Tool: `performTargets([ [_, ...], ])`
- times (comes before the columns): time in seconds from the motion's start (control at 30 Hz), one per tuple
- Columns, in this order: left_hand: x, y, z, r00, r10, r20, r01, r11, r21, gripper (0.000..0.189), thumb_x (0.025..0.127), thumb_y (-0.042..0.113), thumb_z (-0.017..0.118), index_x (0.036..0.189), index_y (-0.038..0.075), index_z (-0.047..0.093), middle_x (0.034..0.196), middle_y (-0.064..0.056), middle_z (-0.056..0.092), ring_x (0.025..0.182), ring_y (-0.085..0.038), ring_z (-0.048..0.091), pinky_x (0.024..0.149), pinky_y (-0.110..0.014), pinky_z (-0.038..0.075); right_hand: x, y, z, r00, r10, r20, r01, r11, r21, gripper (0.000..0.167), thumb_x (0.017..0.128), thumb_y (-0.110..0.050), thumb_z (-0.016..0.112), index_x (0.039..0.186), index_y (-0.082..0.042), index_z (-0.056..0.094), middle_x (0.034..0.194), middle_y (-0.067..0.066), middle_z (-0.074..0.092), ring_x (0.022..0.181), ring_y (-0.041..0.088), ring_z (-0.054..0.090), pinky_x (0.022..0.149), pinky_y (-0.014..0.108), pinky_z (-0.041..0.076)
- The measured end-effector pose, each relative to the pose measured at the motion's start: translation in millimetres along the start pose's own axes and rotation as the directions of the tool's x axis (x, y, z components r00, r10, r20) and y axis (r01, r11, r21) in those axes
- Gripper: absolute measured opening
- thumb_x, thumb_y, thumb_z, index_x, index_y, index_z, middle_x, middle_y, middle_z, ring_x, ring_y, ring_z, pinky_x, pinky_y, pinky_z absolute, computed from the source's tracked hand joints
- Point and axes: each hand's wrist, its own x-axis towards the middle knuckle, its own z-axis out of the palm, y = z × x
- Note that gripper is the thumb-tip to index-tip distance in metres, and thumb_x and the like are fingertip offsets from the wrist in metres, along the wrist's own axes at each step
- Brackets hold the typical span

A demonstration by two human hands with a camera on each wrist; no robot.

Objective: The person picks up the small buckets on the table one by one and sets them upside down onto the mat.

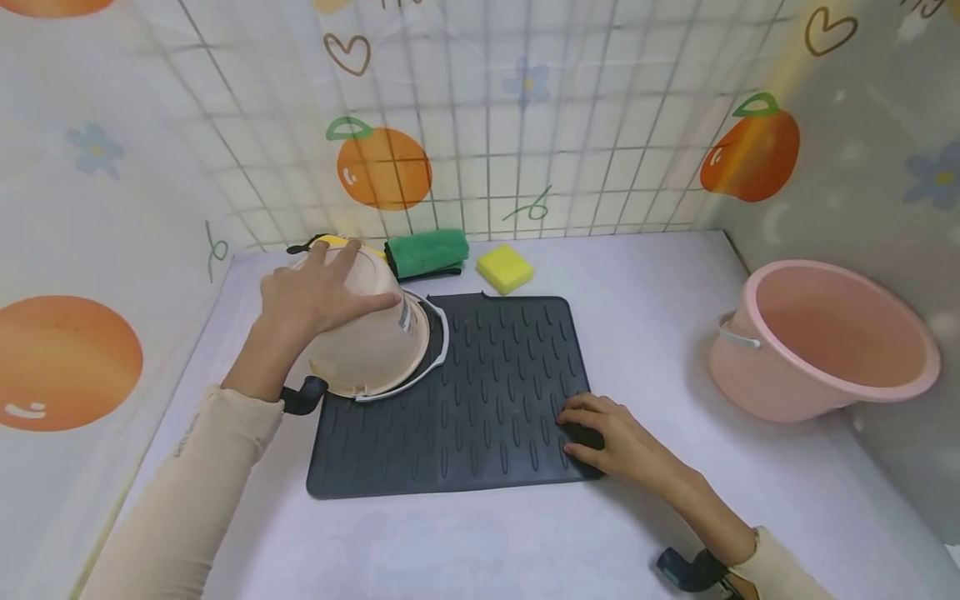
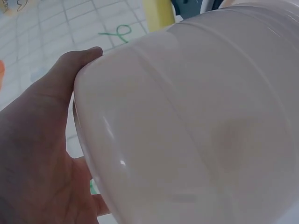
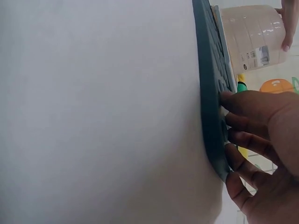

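Observation:
An upturned cream bucket (image 1: pixel 367 350) lies tilted over the left part of the dark ribbed mat (image 1: pixel 495 417), its white handle (image 1: pixel 444 333) against the mat. My left hand (image 1: pixel 307 292) grips the bucket's base, thumb and fingers spread round it. Up close in the left wrist view, that hand (image 2: pixel 42 130) curves about the base of the bucket (image 2: pixel 187 126). At the mat's right front corner, my right hand (image 1: pixel 611 437) rests its fingertips on the mat. From the right wrist, the fingers (image 3: pixel 250 140) touch the ribbed top just inside the raised edge (image 3: pixel 208 112).
Behind the mat lie a rolled green cloth (image 1: pixel 427 252) and a yellow sponge (image 1: pixel 506 268). Something yellow and black (image 1: pixel 330 241) shows partly behind the bucket. A pink bucket (image 1: pixel 810 350) stands upright at the right. A wire grid (image 1: pixel 570 158) rises along the table's back edge.

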Motion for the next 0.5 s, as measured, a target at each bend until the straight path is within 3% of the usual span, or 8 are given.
performTargets([
  [0.2, 8.3, 7.4, 0.5, 1.000, -0.001, 0.021, 0.000, 0.999, 0.033, 0.117, 0.070, 0.097, 0.039, 0.162, 0.027, 0.018, 0.159, -0.025, 0.019, 0.122, -0.053, 0.048, 0.081, -0.068, 0.041, 0.7, 0.8, -0.2, 1.000, -0.007, -0.004, 0.007, 1.000, 0.011, 0.036, 0.083, -0.017, 0.083, 0.115, -0.008, 0.072, 0.124, 0.005, 0.060, 0.115, 0.029, 0.057, 0.092, 0.055, 0.046],
  [0.5, 13.6, 16.5, 0.3, 0.999, -0.029, 0.035, 0.026, 0.997, 0.077, 0.117, 0.073, 0.096, 0.036, 0.162, 0.023, 0.015, 0.159, -0.027, 0.018, 0.116, -0.052, 0.053, 0.068, -0.062, 0.046, 1.6, 0.6, -3.4, 1.000, 0.014, 0.012, -0.014, 1.000, 0.025, 0.033, 0.085, -0.017, 0.082, 0.116, -0.009, 0.071, 0.124, 0.005, 0.060, 0.115, 0.028, 0.056, 0.093, 0.054, 0.044],
])
